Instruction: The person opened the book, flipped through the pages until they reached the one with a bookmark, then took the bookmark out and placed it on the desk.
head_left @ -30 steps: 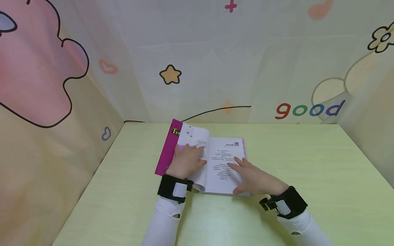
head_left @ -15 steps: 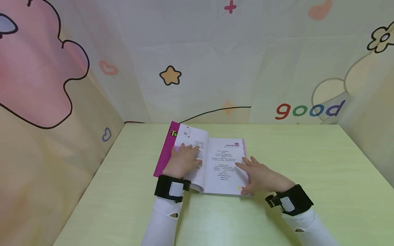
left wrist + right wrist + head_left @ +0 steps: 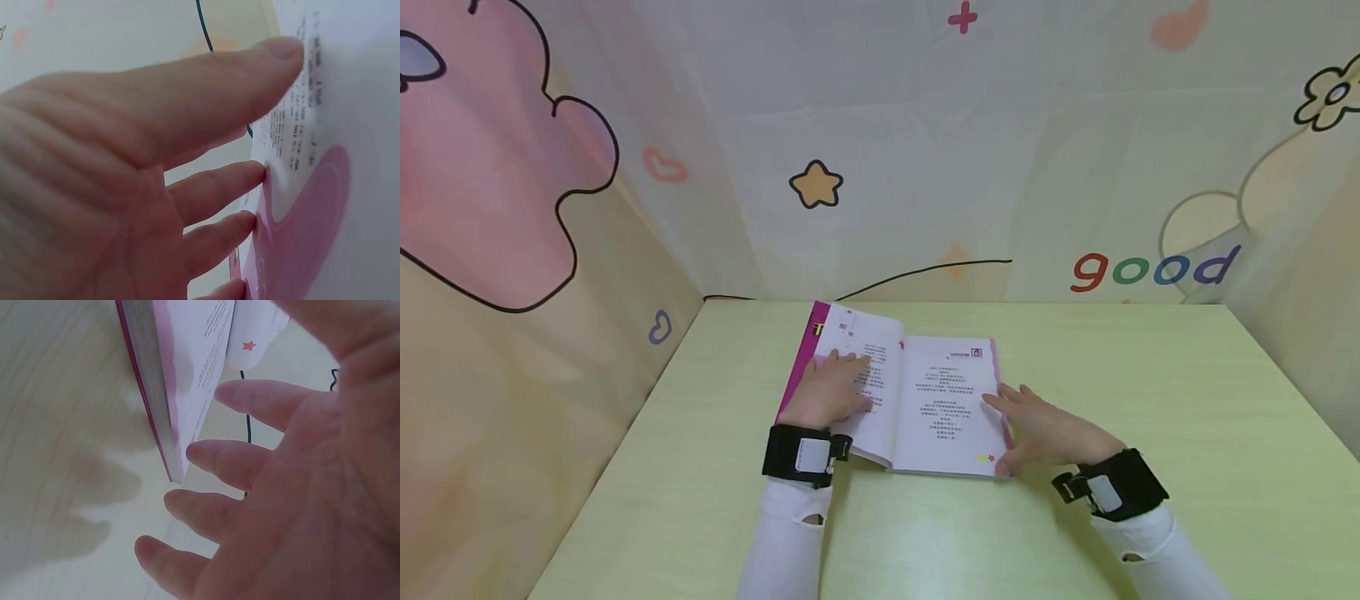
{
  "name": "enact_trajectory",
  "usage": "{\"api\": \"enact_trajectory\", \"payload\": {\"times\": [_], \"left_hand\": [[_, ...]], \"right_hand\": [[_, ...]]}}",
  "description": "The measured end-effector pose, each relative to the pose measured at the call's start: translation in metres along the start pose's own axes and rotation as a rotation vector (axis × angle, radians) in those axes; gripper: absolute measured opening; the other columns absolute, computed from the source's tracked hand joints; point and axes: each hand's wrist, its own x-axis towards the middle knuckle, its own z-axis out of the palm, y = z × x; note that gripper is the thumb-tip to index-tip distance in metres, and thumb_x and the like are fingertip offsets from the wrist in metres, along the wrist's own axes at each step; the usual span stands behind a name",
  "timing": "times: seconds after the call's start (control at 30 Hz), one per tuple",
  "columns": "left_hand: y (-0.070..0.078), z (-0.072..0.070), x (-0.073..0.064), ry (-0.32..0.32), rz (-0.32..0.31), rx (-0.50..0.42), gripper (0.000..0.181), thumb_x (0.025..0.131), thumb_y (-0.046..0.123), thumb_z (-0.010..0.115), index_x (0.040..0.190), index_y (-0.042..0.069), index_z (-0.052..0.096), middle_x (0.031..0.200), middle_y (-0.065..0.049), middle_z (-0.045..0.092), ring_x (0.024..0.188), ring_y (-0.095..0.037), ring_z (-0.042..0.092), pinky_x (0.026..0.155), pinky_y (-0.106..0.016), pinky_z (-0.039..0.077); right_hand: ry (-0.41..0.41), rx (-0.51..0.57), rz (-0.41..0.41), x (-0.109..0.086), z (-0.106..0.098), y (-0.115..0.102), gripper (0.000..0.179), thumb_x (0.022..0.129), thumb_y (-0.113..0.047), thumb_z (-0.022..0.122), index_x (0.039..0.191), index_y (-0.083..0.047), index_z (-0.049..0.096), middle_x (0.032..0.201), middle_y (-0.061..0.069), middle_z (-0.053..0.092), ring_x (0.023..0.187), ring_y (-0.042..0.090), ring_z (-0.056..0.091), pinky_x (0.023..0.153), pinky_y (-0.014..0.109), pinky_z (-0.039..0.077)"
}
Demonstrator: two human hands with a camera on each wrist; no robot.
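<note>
An open book (image 3: 951, 408) with a magenta cover lies on the table, its printed pages spread to both sides. My left hand (image 3: 823, 390) rests on the left page, fingers spread and fairly straight. In the left wrist view the fingertips (image 3: 255, 167) touch that page (image 3: 369, 206) beside a pink printed shape. Over the book's right edge is my right hand (image 3: 1037, 427), fingers spread and holding nothing. The right wrist view has its fingers (image 3: 231, 464) beside the edge of the page block (image 3: 156, 375). The left page curves up near the spine.
The pale wood-grain table (image 3: 1150, 375) extends around the book on every side. Behind it hangs a printed backdrop (image 3: 910, 167) with a star and the word "good". Black straps (image 3: 1123, 485) circle both wrists over white sleeves.
My left hand has slid left across the left page, which now lies flatter and covers more of the magenta cover. My right hand has shifted right, toward the book's edge.
</note>
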Motion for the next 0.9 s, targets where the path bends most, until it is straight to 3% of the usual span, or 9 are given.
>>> {"api": "enact_trajectory", "payload": {"times": [0.27,0.57,0.9], "left_hand": [[-0.008,-0.001,-0.003,-0.018,-0.033,-0.100,0.066,0.088,0.024,0.072,0.148,0.014,0.045,0.149,-0.010,0.044,0.143,-0.036,0.025,0.116,-0.056,0.010],[-0.013,-0.007,-0.006,-0.027,-0.053,-0.131,0.065,0.090,0.029,0.070,0.148,0.016,0.045,0.148,-0.016,0.044,0.140,-0.037,0.032,0.109,-0.054,0.032],[-0.022,-0.010,-0.009,-0.069,-0.047,-0.198,0.065,0.090,0.026,0.069,0.148,0.012,0.044,0.149,-0.018,0.042,0.142,-0.036,0.028,0.110,-0.057,0.029]], "right_hand": [[-0.005,0.093,0.033,-0.001,0.001,0.006,0.107,0.067,-0.036,0.088,0.152,-0.003,0.032,0.157,0.027,0.018,0.141,0.053,0.008,0.104,0.073,0.015],[-0.002,0.081,0.021,0.000,0.001,0.010,0.108,0.066,-0.038,0.088,0.151,-0.002,0.033,0.155,0.030,0.020,0.139,0.056,0.011,0.103,0.074,0.019],[-0.011,0.096,0.036,0.004,0.007,0.016,0.106,0.067,-0.038,0.088,0.151,-0.003,0.033,0.156,0.027,0.021,0.139,0.055,0.013,0.101,0.075,0.022]]}}
